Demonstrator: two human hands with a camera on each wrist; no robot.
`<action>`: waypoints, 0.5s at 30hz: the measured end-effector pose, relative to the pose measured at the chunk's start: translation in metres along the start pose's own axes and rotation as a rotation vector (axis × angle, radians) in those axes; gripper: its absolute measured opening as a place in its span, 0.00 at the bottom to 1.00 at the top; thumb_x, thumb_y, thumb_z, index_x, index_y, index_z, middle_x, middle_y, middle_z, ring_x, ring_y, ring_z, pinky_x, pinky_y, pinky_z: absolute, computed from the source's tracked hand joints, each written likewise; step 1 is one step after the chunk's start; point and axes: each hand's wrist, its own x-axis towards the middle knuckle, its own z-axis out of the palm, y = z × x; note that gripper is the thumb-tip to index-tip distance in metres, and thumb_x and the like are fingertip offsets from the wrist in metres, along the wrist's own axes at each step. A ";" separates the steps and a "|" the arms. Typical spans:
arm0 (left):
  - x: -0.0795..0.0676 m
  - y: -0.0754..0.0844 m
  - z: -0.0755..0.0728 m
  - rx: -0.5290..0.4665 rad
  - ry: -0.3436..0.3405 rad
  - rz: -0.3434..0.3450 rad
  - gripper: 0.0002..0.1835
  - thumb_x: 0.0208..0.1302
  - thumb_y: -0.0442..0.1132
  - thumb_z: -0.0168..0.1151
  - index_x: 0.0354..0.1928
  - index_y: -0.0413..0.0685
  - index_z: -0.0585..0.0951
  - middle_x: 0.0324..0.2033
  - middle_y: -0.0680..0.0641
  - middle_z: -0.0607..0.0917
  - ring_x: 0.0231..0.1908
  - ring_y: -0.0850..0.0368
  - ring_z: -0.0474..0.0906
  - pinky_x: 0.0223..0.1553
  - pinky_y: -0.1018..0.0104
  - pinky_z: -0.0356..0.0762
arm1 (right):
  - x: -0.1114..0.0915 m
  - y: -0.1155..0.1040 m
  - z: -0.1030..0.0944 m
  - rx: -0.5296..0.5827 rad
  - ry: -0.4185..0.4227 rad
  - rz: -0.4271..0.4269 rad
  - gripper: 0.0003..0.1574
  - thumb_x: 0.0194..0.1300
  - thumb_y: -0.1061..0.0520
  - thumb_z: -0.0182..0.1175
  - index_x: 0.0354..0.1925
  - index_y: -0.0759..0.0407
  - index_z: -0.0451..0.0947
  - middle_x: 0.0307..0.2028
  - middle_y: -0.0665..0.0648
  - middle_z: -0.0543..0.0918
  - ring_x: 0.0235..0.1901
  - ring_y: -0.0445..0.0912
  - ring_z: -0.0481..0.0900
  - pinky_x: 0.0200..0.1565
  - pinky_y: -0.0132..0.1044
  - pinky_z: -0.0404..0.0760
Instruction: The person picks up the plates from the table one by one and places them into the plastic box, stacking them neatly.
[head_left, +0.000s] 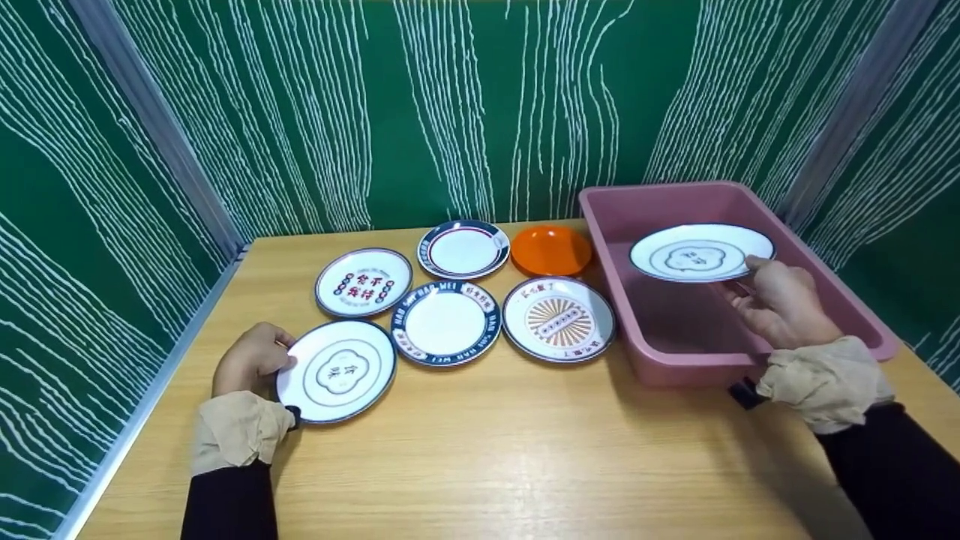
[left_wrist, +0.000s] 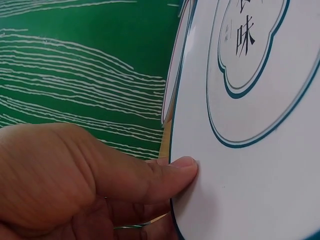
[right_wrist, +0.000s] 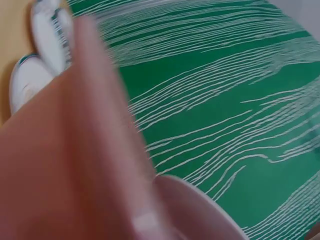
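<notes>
Over a pink plastic tub (head_left: 825, 300), right hand (head_left: 780, 304) fingers are pinching a white round plate (head_left: 701, 252); left hand (head_left: 251, 360) fingers are gripping another white round plate (head_left: 335, 371) on the table (head_left: 525, 450).

I count seven plates in all: six white patterned ones and one orange plate (head_left: 551, 250). Five white ones lie on the desk (head_left: 480, 457), and I hold the sixth (head_left: 701, 253) over the one pink tub (head_left: 817, 289). My two hands are in view.
</notes>
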 end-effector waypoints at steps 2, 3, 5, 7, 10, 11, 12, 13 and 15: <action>-0.001 0.000 0.000 -0.004 0.002 0.009 0.21 0.67 0.24 0.57 0.62 0.29 0.75 0.49 0.33 0.78 0.46 0.42 0.77 0.46 0.58 0.80 | 0.002 0.001 -0.003 -0.040 -0.012 -0.030 0.41 0.80 0.64 0.42 0.81 0.43 0.39 0.51 0.55 0.75 0.55 0.41 0.76 0.53 0.37 0.84; -0.001 0.000 0.001 -0.006 0.002 0.012 0.21 0.67 0.24 0.57 0.62 0.28 0.75 0.49 0.33 0.78 0.45 0.42 0.77 0.44 0.59 0.80 | 0.004 0.001 -0.004 -0.058 -0.020 -0.044 0.41 0.80 0.66 0.41 0.81 0.46 0.39 0.49 0.56 0.75 0.53 0.42 0.77 0.52 0.37 0.85; -0.002 0.000 0.000 -0.012 0.000 0.014 0.21 0.67 0.23 0.57 0.62 0.28 0.75 0.48 0.33 0.78 0.45 0.42 0.78 0.42 0.61 0.81 | 0.006 0.002 -0.007 -0.109 -0.010 -0.052 0.41 0.78 0.69 0.41 0.80 0.50 0.42 0.47 0.56 0.75 0.47 0.43 0.80 0.49 0.37 0.86; -0.003 0.000 0.000 -0.022 -0.005 0.007 0.21 0.67 0.23 0.56 0.62 0.28 0.74 0.49 0.33 0.78 0.45 0.42 0.77 0.42 0.62 0.81 | 0.008 0.001 -0.009 -0.158 0.009 -0.042 0.39 0.77 0.70 0.41 0.79 0.51 0.44 0.45 0.56 0.75 0.43 0.43 0.81 0.48 0.36 0.86; -0.003 0.001 0.001 -0.030 -0.012 0.004 0.21 0.67 0.22 0.56 0.62 0.28 0.74 0.49 0.33 0.77 0.46 0.42 0.77 0.42 0.62 0.80 | 0.011 0.000 -0.011 -0.214 0.017 0.002 0.38 0.76 0.71 0.41 0.77 0.52 0.45 0.44 0.57 0.76 0.41 0.44 0.82 0.49 0.36 0.86; -0.003 0.000 0.001 -0.035 -0.013 0.002 0.21 0.67 0.22 0.56 0.62 0.28 0.74 0.49 0.33 0.77 0.46 0.42 0.77 0.42 0.62 0.80 | 0.012 0.000 -0.011 -0.221 0.005 0.016 0.37 0.76 0.72 0.41 0.76 0.52 0.47 0.43 0.57 0.76 0.40 0.45 0.82 0.50 0.36 0.86; -0.002 0.000 0.001 -0.037 -0.015 0.002 0.21 0.67 0.22 0.56 0.62 0.28 0.74 0.49 0.33 0.77 0.46 0.42 0.77 0.42 0.63 0.80 | 0.013 0.001 -0.011 -0.242 -0.001 0.028 0.36 0.75 0.72 0.42 0.75 0.53 0.49 0.41 0.57 0.78 0.40 0.45 0.82 0.50 0.36 0.86; -0.002 0.000 0.001 -0.039 -0.016 0.003 0.21 0.67 0.22 0.55 0.62 0.28 0.74 0.49 0.33 0.77 0.46 0.42 0.77 0.42 0.63 0.80 | 0.014 0.001 -0.011 -0.253 -0.013 0.037 0.33 0.75 0.73 0.42 0.72 0.54 0.52 0.39 0.57 0.79 0.40 0.45 0.83 0.50 0.36 0.86; -0.002 -0.001 0.000 -0.039 -0.017 0.004 0.21 0.67 0.22 0.55 0.62 0.28 0.74 0.49 0.34 0.77 0.46 0.42 0.77 0.42 0.63 0.79 | 0.015 0.003 -0.011 -0.279 -0.032 0.048 0.28 0.74 0.74 0.43 0.67 0.56 0.58 0.36 0.57 0.81 0.39 0.45 0.83 0.49 0.37 0.86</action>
